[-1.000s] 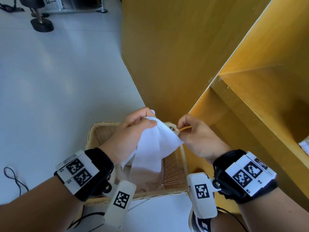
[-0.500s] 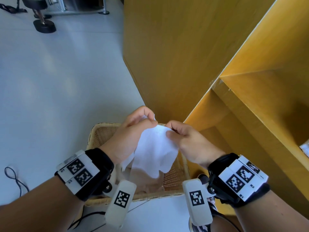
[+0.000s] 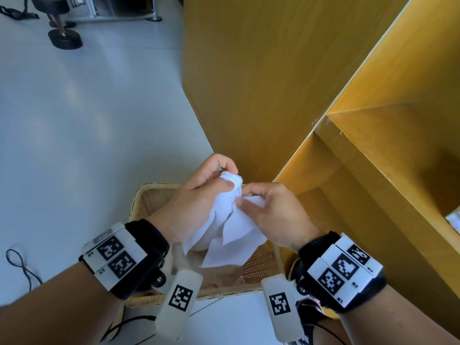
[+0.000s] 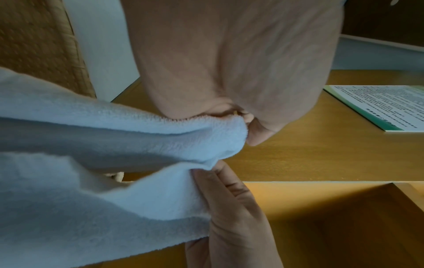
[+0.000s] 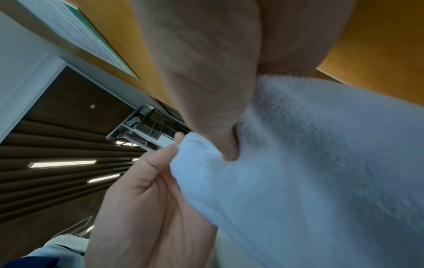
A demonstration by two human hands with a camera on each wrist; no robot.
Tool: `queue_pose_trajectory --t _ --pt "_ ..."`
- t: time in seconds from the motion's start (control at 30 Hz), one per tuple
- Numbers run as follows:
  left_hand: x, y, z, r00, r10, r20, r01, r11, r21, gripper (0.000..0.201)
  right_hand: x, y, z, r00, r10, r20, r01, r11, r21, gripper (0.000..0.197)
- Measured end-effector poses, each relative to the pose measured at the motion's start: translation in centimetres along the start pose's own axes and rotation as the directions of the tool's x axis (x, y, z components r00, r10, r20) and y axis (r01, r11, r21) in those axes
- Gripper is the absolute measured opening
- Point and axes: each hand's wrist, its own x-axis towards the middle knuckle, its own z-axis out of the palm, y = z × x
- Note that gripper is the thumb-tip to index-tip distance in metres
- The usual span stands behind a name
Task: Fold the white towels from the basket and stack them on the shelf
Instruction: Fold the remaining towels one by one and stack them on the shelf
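Two bare hands hold one white towel (image 3: 227, 227) in the air above a woven basket (image 3: 263, 266). Left hand (image 3: 196, 202) has its fingers and thumb curled round a bunched top corner of the towel, which pokes out just past the thumb. Right hand (image 3: 272, 215) is close beside it, nearly touching, and pinches the neighbouring edge of the cloth between thumb and forefinger. In the left wrist view, the right hand's fingers (image 4: 231, 204) lie flat along the towel's edge. In the right wrist view, the left hand's fingers (image 5: 151, 183) press into the fluffy fold.

From the two grips the towel hangs downward, its long axis running from the hands toward the person's body, loose and creased, with its lower flaps dangling over the middle of the basket. The basket stands on a pale floor (image 3: 87, 120), against the foot of a yellow wooden shelf (image 3: 373, 183). Something pale lies in the basket's bottom, mostly hidden by the towel. A printed sheet (image 4: 385, 107) lies on a shelf board toward its right edge.
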Motion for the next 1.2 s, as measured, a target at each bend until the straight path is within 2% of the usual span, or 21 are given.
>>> queue_pose_trajectory --t 0.1,0.23,0.3,0.6,0.67,0.73,0.93,1.07,1.2 --pt "0.0 -0.1 -0.1 0.998 0.041 -0.039 -0.037 0.994 0.102 0.018 0.1 0.1 -0.2 0.998 -0.009 -0.062 0.007 0.999 -0.034 0.018" --pt "0.3 -0.7 -0.7 0.963 0.156 -0.222 -0.078 0.943 0.323 0.018 0.4 0.3 -1.1 0.994 0.022 -0.109 -0.024 1.0 -0.018 0.019" --pt "0.2 -1.0 -1.0 0.946 0.188 -0.263 -0.069 0.912 0.403 0.018 0.4 0.3 -1.3 0.993 0.023 -0.113 -0.023 1.0 -0.002 0.018" --pt "0.2 -2.1 -2.5 0.892 0.31 -0.329 -0.033 0.771 0.636 0.016 0.2 0.3 -2.3 0.989 0.097 -0.11 -0.09 0.994 0.069 0.02" --pt "0.4 -2.1 -2.8 0.888 0.317 -0.334 -0.021 0.753 0.658 0.035 0.2 0.5 -2.7 0.984 0.119 -0.131 -0.108 0.991 0.084 0.021" --pt "0.4 -1.8 -2.7 0.892 0.331 -0.307 -0.062 0.763 0.643 0.049 0.2 0.7 -3.1 0.982 0.132 -0.138 -0.118 0.988 0.102 0.021" --pt "0.1 -1.2 -1.7 0.927 0.254 -0.275 -0.107 0.883 0.457 0.052 0.0 0.9 -3.3 0.982 0.147 -0.117 -0.132 0.983 0.125 0.022" --pt "0.4 -0.9 -1.7 0.909 0.183 -0.374 -0.071 0.953 0.294 0.049 -0.1 1.0 -3.2 0.984 0.14 -0.112 -0.129 0.986 0.106 0.016" --pt "0.8 -0.7 -1.6 0.877 0.095 -0.47 -0.013 0.985 0.173 0.053 -0.4 0.3 -3.3 0.988 0.105 -0.114 -0.096 0.992 0.08 0.007"
